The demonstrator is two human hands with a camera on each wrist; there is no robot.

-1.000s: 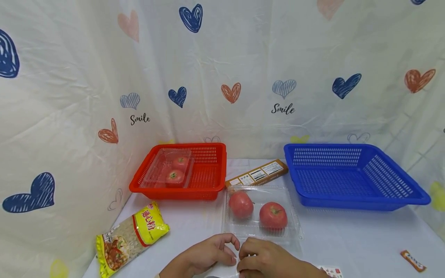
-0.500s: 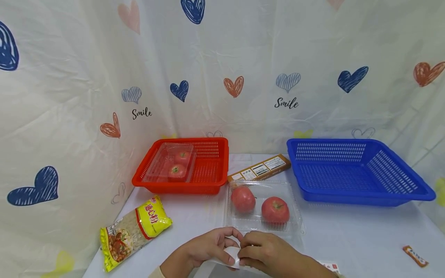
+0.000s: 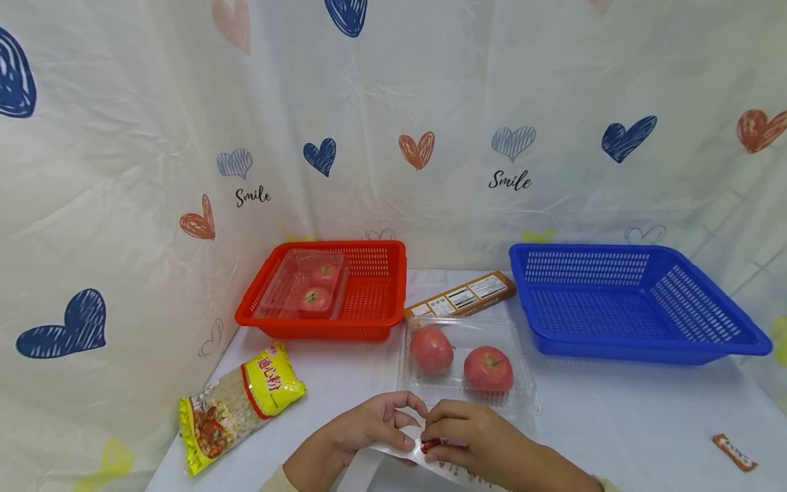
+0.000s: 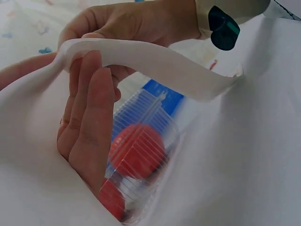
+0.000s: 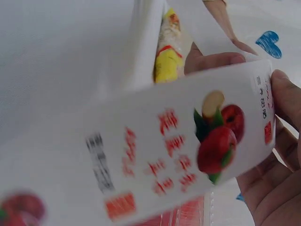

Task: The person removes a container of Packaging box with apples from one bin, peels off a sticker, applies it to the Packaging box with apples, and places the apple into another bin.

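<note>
A white strip of labels (image 5: 155, 150), printed with red apples and red characters, fills much of the right wrist view. My right hand (image 3: 470, 437) pinches it at one edge, thumb on the printed face. With the thumb on top, my left hand (image 3: 378, 427) holds the strip close by, its fingertips almost meeting the right hand's. In the left wrist view the strip's plain white band (image 4: 155, 66) curves over the left fingers (image 4: 91, 117). Just beyond both hands, a clear plastic box (image 3: 458, 335) holds two red tomatoes (image 3: 488, 369).
A red basket (image 3: 363, 331) with another clear box of tomatoes stands back left. A blue basket (image 3: 615, 352) is back right. Between them lies a brown carton (image 3: 461, 297). A yellow noodle bag (image 3: 242, 410) lies left, a small wrapped snack (image 3: 734, 452) far right.
Both hands have risen slightly, lifting the strip so that more of its white paper and red print shows. The head view has tipped down a little. Baskets and boxes stay put.
</note>
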